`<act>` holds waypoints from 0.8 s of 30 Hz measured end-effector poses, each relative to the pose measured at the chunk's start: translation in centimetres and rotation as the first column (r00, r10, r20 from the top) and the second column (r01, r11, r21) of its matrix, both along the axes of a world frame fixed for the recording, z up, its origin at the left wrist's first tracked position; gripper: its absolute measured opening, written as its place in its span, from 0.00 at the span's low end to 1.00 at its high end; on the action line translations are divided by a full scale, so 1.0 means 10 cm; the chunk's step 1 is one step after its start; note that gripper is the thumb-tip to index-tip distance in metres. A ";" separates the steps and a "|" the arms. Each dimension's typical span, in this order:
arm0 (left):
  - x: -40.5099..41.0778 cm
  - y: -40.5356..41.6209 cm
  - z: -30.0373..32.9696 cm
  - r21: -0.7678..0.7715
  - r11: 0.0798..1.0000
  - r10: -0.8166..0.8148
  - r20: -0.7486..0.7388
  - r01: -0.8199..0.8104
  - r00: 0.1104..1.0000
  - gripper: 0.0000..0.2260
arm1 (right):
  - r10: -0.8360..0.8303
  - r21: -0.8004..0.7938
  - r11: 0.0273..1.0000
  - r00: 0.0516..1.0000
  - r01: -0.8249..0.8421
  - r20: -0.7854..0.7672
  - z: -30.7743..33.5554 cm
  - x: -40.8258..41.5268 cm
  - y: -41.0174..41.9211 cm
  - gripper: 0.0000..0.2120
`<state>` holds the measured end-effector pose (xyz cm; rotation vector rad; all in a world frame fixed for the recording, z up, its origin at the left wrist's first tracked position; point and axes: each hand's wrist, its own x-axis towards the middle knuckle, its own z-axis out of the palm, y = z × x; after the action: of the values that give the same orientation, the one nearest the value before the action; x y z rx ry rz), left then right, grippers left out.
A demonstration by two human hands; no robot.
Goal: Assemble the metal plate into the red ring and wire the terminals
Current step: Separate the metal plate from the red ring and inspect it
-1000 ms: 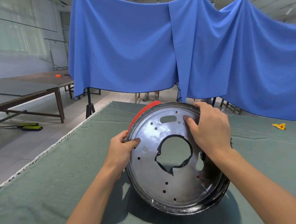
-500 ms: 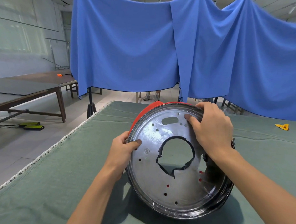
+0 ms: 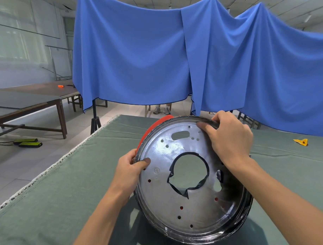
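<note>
Plate: our round shiny metal plate (image 3: 178, 198) stood tilted on the green-cloth surface (image 3: 50, 199), red plastic ring (image 3: 153, 128) behind it.
Change: our right hand (image 3: 229, 136) had crept up the rim, gripping it.
Left hand (image 3: 129, 169): pinched the edge.
Meaning: we were probably still seating it.

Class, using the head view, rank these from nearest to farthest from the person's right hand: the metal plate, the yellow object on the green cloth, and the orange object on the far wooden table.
From the right hand:
1. Metal plate: gripped at its upper rim.
2. Yellow object: on the green cloth, off to the right.
3. Orange object: on the far wooden table, back left.
</note>
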<state>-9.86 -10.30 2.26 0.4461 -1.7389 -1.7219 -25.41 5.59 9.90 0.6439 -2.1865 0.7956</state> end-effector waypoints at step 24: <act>-0.03 -0.01 -0.03 0.013 1.000 -0.001 -0.028 0.002 1.000 0.06 | -0.031 0.118 0.992 0.992 0.046 -0.125 0.05 0.02 -0.01 0.16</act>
<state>-10.20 -10.39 1.99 0.4249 -1.7094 -1.7336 -25.23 5.50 10.44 0.6895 -2.1396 0.5912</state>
